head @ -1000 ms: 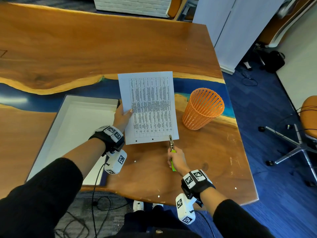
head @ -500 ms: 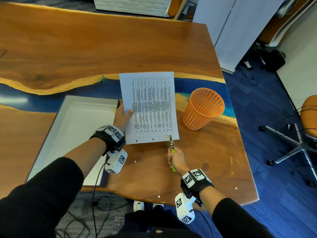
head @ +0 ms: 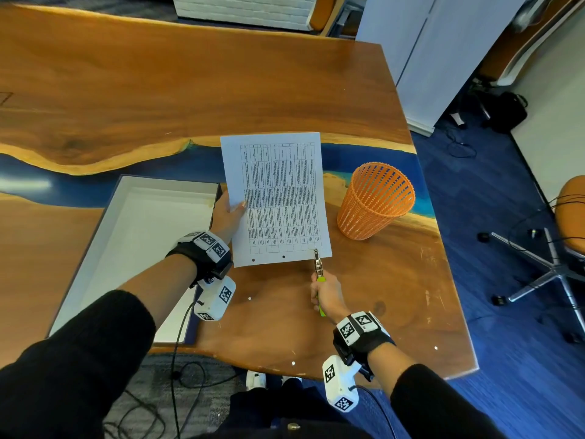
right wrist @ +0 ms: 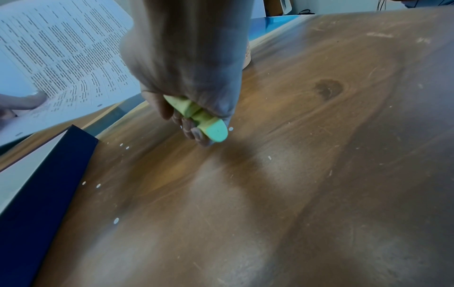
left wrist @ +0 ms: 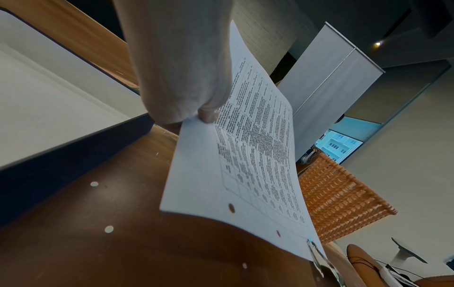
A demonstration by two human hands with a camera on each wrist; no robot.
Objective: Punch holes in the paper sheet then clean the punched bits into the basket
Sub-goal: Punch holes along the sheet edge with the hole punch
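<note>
A printed paper sheet (head: 275,198) is held above the wooden table, pinched at its left edge by my left hand (head: 228,213). Two punched holes show along its near edge (left wrist: 231,208). My right hand (head: 326,294) grips the green handles of a metal hole punch (head: 317,264), whose head sits over the sheet's near right corner. In the right wrist view the green handles (right wrist: 203,120) are squeezed inside my curled fingers. Small white paper bits (head: 249,298) lie on the table below the sheet. An orange mesh basket (head: 373,201) stands upright to the right.
A shallow white tray with dark sides (head: 133,245) lies left of the sheet. The table's near edge (head: 285,372) is close to my body and its right edge (head: 456,280) drops to blue carpet. A chair base (head: 550,274) stands at the right.
The sheet has shifted slightly right and away. The punch stays at the sheet's near right corner, and both hands keep their holds.
</note>
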